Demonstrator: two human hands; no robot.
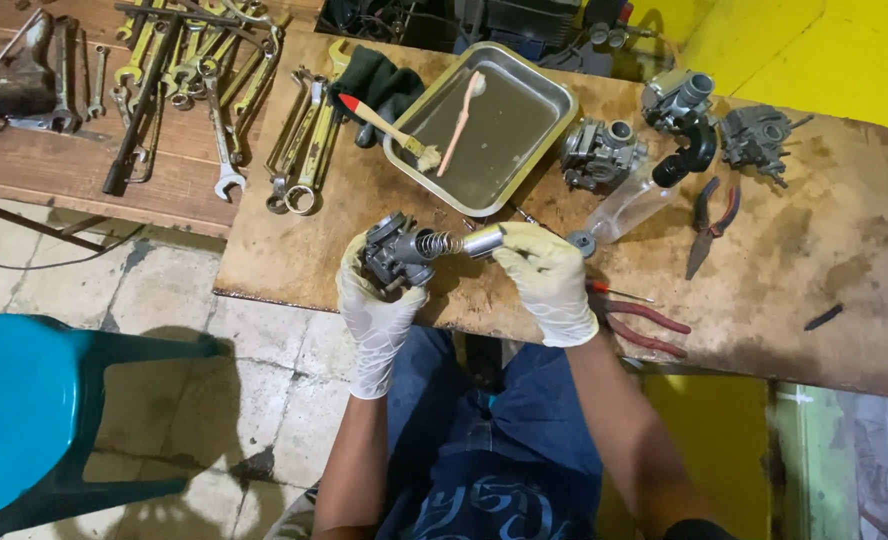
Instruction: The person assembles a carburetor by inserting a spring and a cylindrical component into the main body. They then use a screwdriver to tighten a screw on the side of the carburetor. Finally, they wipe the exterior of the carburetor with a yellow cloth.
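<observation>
Left hand [377, 305], white glove, is clenched around a dark carburetor body [396, 255], held above the near edge of the workbench [814, 290]. A coil spring [437, 243] sticks out of the body toward 3 o'clock. Right hand [549, 280], yellowish glove, pinches a short silver cylinder [482, 240] between thumb and fingertips; the rest of the fingers are curled, not splayed.

Key relation: the cylinder sits just at 3 o'clock of the spring's free end, touching or nearly so, can't tell which. Long axes of the body bore, spring and cylinder all run roughly 9-to-3, close to collinear, with the cylinder end tipped slightly toward 2. Right hand is the one on the cylinder; left only steadies the body.

Around them:
- At 12 o'clock of the hands: metal tray [484, 125] with shallow liquid, a pink toothbrush [461, 120] in it, and a red-handled paintbrush [389, 125] lying across its left rim.
- At 1–2 o'clock: second carburetor [601, 152], two more carb parts [679, 97] and [756, 135] farther back, a clear bottle [629, 207] on its side with a black spout.
- At 3 o'clock: red-handled pliers [644, 322] just beside the right wrist, another pair of pliers [709, 222] farther out.
- At 10–11 o'clock: row of wrenches [299, 150], more on the wooden bench behind.
- Teal plastic stool [24, 400] at 8 o'clock on the floor.
</observation>
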